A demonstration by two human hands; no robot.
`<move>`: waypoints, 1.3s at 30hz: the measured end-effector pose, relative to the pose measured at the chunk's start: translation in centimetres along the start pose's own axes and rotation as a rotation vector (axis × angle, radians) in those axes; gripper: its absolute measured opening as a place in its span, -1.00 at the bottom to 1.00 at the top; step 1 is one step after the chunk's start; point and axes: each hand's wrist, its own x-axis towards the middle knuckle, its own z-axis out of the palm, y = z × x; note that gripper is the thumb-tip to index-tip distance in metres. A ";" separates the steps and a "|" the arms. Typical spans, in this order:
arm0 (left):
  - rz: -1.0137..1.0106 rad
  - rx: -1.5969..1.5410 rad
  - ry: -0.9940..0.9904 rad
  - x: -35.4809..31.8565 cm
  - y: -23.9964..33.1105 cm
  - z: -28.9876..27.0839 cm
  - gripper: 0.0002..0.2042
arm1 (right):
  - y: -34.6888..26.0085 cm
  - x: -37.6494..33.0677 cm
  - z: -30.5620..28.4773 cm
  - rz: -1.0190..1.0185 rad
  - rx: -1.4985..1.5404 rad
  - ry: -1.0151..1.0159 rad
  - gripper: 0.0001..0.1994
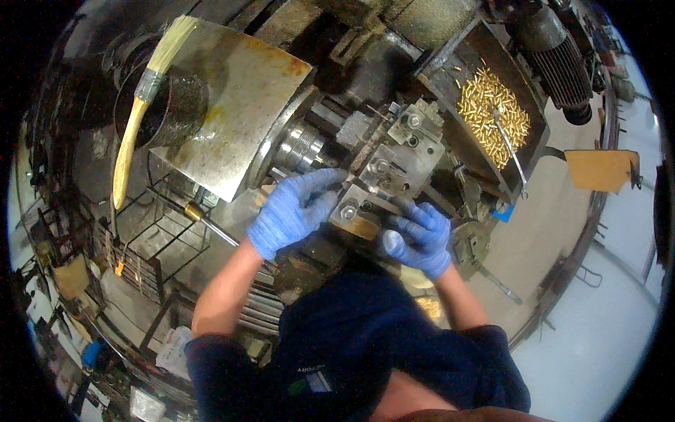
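Both of my hands wear blue knit gloves with darker, soiled fingertips. My left hand [294, 213] reaches in from the left with its fingers stretched and apart, the tips at the near corner of the tool block [360, 211] on a lathe. On the right side of that block, my right hand [423, 238] has its fingers spread and slightly bent, fingertips by its edge. I see nothing held in either hand. The block carries a bolt [348, 212]. Beyond it sits a second clamp block [385, 169], and the ridged spindle nose [301, 146] lies up and left of my left hand.
A metal tray [531, 158] of small brass parts [492, 112] stands at the right, with a wrench [511, 150] lying in it. A wooden-handled brush [130, 133] rests on the machine's metal cover [242, 84]. A lever [499, 284] sticks out at lower right.
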 end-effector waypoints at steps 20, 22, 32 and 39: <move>0.005 0.049 0.073 1.1 -2.1 1.4 -0.72 | -0.2 -0.6 0.4 -0.005 -0.089 0.033 -0.71; 0.031 0.041 0.056 1.2 -1.7 1.2 -0.71 | -0.2 -0.3 0.2 -0.030 -0.073 0.053 -0.70; 0.132 0.161 0.083 1.4 -1.9 1.1 -0.72 | -1.9 2.9 -1.6 -0.031 -0.155 -0.254 -0.67; 0.187 0.434 0.061 1.3 -0.5 0.6 -0.72 | -1.9 2.8 -0.8 -0.049 -0.085 -0.227 -0.66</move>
